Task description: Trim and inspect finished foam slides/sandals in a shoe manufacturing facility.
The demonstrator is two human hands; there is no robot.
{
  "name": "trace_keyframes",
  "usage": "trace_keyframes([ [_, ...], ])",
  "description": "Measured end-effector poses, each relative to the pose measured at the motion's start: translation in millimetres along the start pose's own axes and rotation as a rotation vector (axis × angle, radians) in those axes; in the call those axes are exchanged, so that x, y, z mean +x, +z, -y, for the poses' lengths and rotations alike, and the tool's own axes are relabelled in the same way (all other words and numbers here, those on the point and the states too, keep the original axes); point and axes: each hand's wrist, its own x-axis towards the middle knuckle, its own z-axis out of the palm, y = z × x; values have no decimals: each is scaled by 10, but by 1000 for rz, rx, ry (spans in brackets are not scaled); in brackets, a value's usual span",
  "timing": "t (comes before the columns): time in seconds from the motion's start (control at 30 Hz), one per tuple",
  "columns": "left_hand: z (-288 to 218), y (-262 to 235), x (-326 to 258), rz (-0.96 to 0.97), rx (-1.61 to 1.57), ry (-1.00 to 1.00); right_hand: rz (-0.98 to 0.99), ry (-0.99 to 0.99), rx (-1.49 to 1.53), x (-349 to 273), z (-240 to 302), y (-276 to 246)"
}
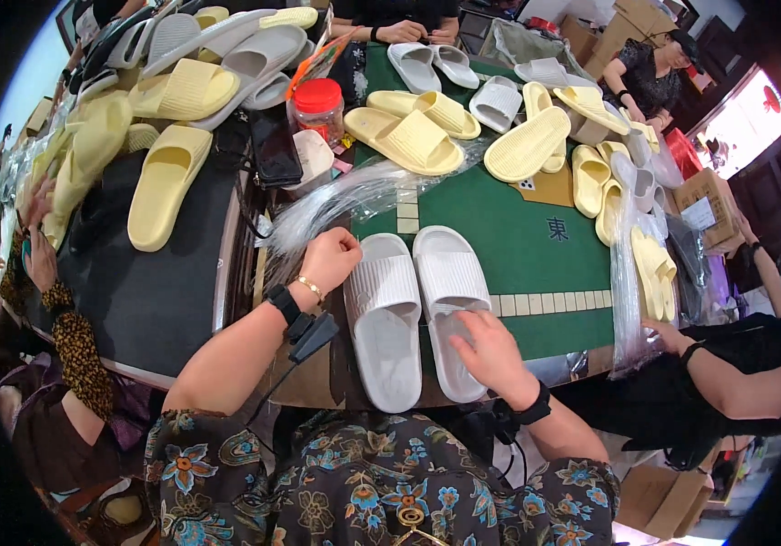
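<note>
Slippers (387,323) could skew if right hand (490,350), open, pushes; left hand (329,261) curled, hold unclear, could drag film (307,220) at their 10 o'clock.

Green table (536,259) beneath grey slippers (387,355), yellow slippers (427,146) and clear plastic bags (325,211).

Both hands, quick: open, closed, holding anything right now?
Left hand: curled closed beside the clear plastic; no held thing visible.
Right hand: open, fingers slightly bent, over the right grey slipper; contact unclear.
</note>
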Motion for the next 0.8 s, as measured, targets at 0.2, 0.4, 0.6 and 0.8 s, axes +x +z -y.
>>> trace_keyframes([
  [0.2, -3, -12, -53, -7, 24, 27, -91, -109, -107, 222, -32, 293],
  [0.4, -147, 22, -119, 60, 24, 161, 33, -94, -161, 465, -60, 406],
  [0.6, -175, 32, -145, 129, 5, 155, 154, -141, -76, 481, -52, 353],
  [0.8, -193, 102, -211, 205, 58, 265, 241, -215, -97, 259, 46, 312],
])
